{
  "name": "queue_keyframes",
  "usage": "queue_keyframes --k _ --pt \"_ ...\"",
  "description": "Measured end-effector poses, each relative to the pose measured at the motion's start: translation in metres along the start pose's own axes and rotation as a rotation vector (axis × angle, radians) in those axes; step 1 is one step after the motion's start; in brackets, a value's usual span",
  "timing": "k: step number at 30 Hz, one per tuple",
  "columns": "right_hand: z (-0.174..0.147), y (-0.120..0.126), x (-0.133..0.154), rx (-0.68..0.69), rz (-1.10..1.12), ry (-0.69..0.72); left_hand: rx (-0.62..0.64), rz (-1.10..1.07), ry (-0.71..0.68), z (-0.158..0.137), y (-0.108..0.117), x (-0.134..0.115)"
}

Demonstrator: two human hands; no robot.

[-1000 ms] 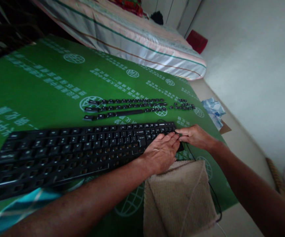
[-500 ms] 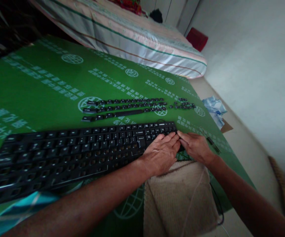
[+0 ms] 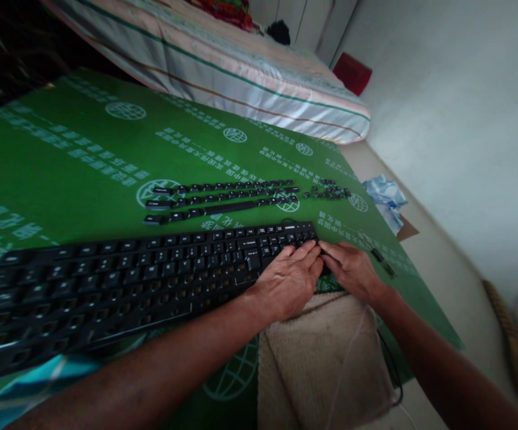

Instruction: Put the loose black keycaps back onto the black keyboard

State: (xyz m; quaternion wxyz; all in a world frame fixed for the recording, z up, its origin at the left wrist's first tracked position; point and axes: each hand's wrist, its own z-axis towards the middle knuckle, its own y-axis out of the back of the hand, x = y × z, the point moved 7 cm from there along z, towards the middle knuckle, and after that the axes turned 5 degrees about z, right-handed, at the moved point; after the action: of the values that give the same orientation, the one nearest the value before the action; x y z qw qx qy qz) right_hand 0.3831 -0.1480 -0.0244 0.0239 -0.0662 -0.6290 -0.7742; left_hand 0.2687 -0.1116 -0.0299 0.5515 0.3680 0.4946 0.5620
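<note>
A black keyboard (image 3: 151,269) lies on the green board, its lower rows stripped of keycaps and its upper rows still capped. My left hand (image 3: 288,275) rests flat over the number pad, fingers stretched out. Close beside its fingertips, at the keyboard's right end, my right hand (image 3: 351,266) is closed in a pinch. A thin dark thing (image 3: 330,257) shows at its fingers, too small to name. Beyond the keyboard, loose keycaps (image 3: 223,197) stand in rows, with a smaller cluster of keycaps (image 3: 333,190) to their right.
The printed green board (image 3: 83,161) carries everything. A beige knitted cloth (image 3: 316,364) lies before my hands, and a small dark tool (image 3: 382,260) is at right. A bed (image 3: 241,77) stands behind; crumpled plastic (image 3: 386,200) lies on the floor by the wall.
The view has shifted slightly. My right hand has turned a little, and the thin dark thing at its fingers shows more clearly. My left hand stays on the keyboard.
</note>
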Motion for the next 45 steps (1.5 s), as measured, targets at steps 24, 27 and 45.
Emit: queue_keyframes --k 24,27,45 --pt "-0.003 -0.001 0.009 0.028 -0.038 0.011 -0.120 0.069 -0.220 -0.012 0.012 -0.012" --pt "-0.002 -0.002 0.009 0.036 -0.079 -0.011 -0.117 0.048 -0.233 -0.012 0.011 -0.011" --pt "-0.019 0.005 0.006 -0.357 0.135 -0.175 0.149 0.080 -0.335 -0.035 0.041 -0.025"
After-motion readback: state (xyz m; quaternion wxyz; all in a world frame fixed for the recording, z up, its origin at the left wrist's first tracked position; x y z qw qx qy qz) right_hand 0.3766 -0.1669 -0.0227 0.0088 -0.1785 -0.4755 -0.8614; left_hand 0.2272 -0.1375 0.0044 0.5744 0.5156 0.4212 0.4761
